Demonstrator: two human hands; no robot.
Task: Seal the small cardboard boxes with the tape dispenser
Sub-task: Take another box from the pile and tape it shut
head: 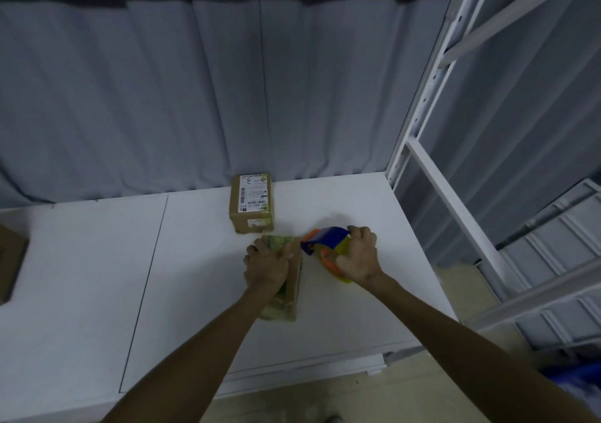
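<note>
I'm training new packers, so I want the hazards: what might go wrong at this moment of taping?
The left hand grips the box beside the tape dispenser held by the right hand; its blade might nick those fingers. The labelled box stands close behind, so a stroke could knock it.

The white shelf (201, 276), crossed by a thin seam, carries three boxes. A labelled box (252, 206) stands near the back, a taped box (294, 289) lies just in front of it, and a third box (11, 260) sits at the far left, half out of sight.
</note>
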